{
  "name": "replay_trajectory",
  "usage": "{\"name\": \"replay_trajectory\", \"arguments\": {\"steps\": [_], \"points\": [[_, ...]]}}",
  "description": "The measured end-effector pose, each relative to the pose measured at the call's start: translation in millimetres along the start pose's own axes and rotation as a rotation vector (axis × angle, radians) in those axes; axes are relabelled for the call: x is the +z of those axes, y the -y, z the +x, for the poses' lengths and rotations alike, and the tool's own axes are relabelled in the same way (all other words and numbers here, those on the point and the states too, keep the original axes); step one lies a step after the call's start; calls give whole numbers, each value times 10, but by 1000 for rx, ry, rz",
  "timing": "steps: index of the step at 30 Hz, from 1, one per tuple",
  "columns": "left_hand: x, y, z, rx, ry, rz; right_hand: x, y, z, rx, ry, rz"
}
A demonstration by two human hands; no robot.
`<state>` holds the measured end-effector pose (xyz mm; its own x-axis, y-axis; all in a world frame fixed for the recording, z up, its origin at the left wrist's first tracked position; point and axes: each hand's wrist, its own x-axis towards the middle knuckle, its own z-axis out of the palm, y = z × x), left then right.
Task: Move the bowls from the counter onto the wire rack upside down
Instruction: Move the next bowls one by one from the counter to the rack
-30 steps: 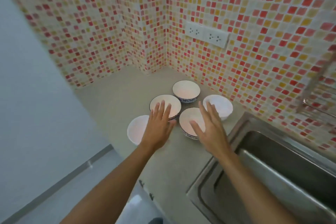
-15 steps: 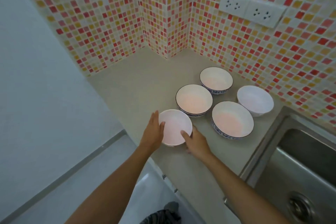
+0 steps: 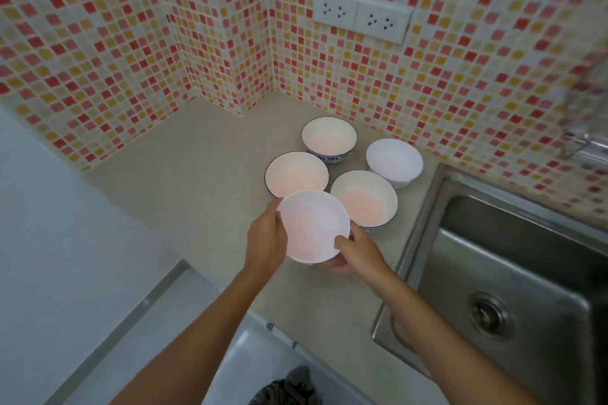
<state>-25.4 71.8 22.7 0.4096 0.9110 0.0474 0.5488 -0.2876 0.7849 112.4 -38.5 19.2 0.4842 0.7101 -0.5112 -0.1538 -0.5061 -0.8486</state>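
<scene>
Steel sink fills the right side, beige counter runs left of it, tiled wall behind. Wire rack: only a blurred metal bit at the far right edge, can't tell detail. Four bowls sit mouth-up on the counter in a cluster at the far side: three blue-rimmed bowls, one plain white bowl far right near the wall. Fifth one, the held bowl, is nearest, mouth up, seemingly off the counter and overlapping the cluster in view. Left hand clasps its left rim, fingers wrapped under; right hand grips the near-right rim, thumb on the edge, fingers below. Bowl sits between both hands. Rack lies to the right beyond the sink, so the right hand is nearer; the bowl probably needs flipping on the way.
</scene>
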Motion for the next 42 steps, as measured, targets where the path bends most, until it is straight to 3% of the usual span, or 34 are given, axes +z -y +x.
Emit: {"name": "replay_trajectory", "arguments": {"steps": [7,11,16,22,29,34,42], "points": [[677,-840,-131,196,140,-90,-919,-67,-358,6,-237,110],[1178,-1221,-348,208,268,-77,-1461,-238,-667,8,-274,325],[1680,-1586,-727,348,408,-158,-2057,-593,-1090,68,-322,614],[2126,-1775,-1257,339,549,-194,-2582,-1054,-1446,112,-430,724],[2479,-1271,-1613,421,711,165,-2960,-1592,-1521,168,-618,726],[2596,-826,-1868,566,790,467,-3103,-1890,-1580,228,-627,727],[2650,-714,-1928,486,756,627,-3163,-2161,-1537,281,-591,616]]}}
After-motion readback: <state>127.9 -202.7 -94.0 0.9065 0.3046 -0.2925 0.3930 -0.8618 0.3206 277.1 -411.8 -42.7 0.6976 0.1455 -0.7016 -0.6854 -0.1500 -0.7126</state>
